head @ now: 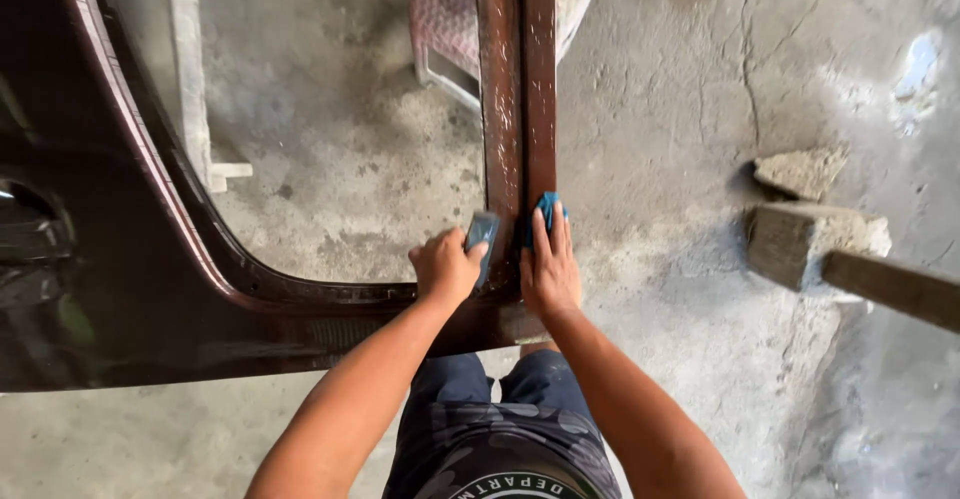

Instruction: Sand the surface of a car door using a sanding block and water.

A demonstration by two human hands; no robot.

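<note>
Head view: brown car door frame (515, 89) upright over concrete floor (680, 289). Left hand (445, 264) clenched around small grey sanding block (483, 234), block pressed to pillar just past fingertips. Right hand (548, 264) flat, fingers extended, pinning blue cloth (547, 209) under fingertips against same pillar. Pillar above fingers streaked, dulled with pale scuffs; looks partly sanded, lower sill near wrists glossy, likely undone. Stone blocks (810, 219) well right of fingers.

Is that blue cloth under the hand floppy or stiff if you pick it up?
Probably floppy: the blue cloth lies bunched under the right hand against the brown door frame. It likely weighs little, being small. It should not roll.
</note>
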